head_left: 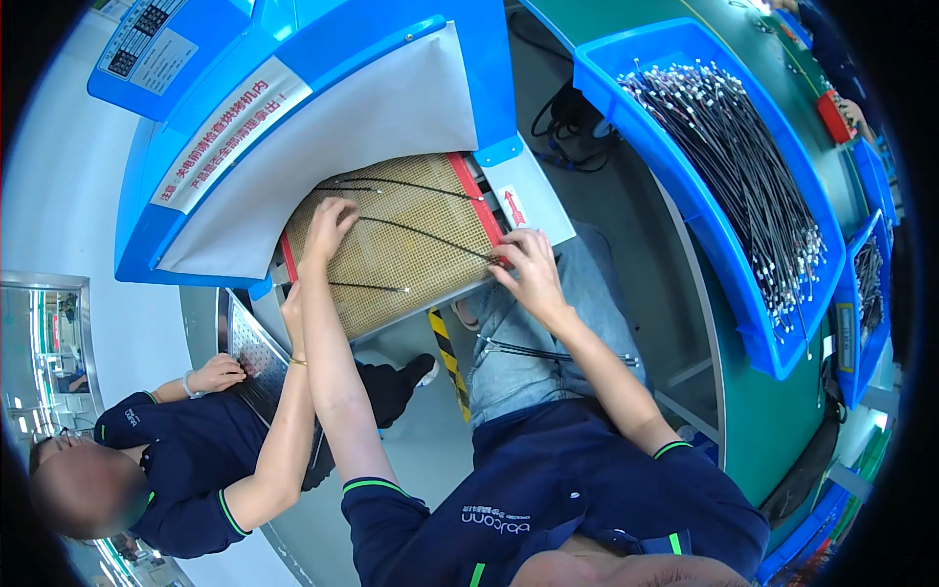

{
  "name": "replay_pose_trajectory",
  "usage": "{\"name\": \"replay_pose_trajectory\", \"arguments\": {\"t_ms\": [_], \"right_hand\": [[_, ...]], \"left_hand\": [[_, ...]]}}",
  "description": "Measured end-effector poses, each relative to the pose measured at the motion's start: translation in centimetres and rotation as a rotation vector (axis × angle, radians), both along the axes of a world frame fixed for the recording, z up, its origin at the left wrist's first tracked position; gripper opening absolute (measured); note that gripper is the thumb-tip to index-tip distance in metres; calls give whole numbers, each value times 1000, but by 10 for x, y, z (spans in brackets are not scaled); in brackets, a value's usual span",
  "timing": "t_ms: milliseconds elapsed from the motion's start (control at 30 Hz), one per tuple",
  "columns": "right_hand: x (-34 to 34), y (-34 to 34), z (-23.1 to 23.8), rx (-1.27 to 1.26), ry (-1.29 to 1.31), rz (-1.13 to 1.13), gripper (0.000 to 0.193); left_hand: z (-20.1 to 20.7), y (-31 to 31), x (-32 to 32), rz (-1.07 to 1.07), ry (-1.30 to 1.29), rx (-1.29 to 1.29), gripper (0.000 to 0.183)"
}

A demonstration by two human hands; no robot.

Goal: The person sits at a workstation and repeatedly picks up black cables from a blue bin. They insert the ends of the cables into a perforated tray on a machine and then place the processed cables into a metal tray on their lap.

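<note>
A thin black cable (425, 232) lies slantwise across a tan mesh conveyor belt (391, 259). My left hand (333, 227) reaches over the belt, its fingertips closed at the cable's far left end. At the belt's red right edge, my right hand (529, 270) pinches the other end. Farther back, under the machine's white curtain, more black cables (421, 186) rest on the mesh. Nearer me, another cable (370, 287) lies on the belt's left part. Several loose black cables (548, 351) are draped over my lap.
A blue machine (323, 59) with a white curtain (391, 108) stands over the belt. At left, a co-worker's hand (293, 315) is at the belt's edge, near my left forearm. A blue bin (611, 83) full of cables sits on the green table (748, 411) to my right.
</note>
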State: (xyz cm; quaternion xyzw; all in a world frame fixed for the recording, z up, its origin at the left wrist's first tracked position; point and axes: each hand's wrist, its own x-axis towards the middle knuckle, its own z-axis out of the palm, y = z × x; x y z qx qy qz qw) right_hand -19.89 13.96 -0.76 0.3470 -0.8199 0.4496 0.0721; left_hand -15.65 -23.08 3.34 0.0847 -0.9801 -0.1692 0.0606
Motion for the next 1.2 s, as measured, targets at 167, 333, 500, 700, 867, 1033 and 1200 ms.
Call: {"name": "replay_pose_trajectory", "arguments": {"t_ms": [167, 333, 500, 700, 867, 1033, 1200], "right_hand": [[14, 52, 7, -60, -117, 67, 17], [36, 115, -21, 458, -309, 302, 20], [55, 133, -33, 593, -430, 353, 21], [55, 136, -37, 610, -464, 357, 16], [53, 136, -37, 573, -534, 346, 14], [51, 142, -34, 497, -602, 363, 12], [46, 146, -27, 369, -709, 397, 11]], "left_hand": [[34, 59, 6, 104, 329, 31, 29], [22, 178, 51, 109, 375, 290, 22], [-32, 249, 97, 100, 199, 556, 21], [-69, 268, 129, 136, -12, 614, 24], [-84, 268, 142, 111, -76, 551, 30], [-94, 270, 144, 103, -123, 534, 36], [-91, 274, 144, 74, -75, 473, 31]]}}
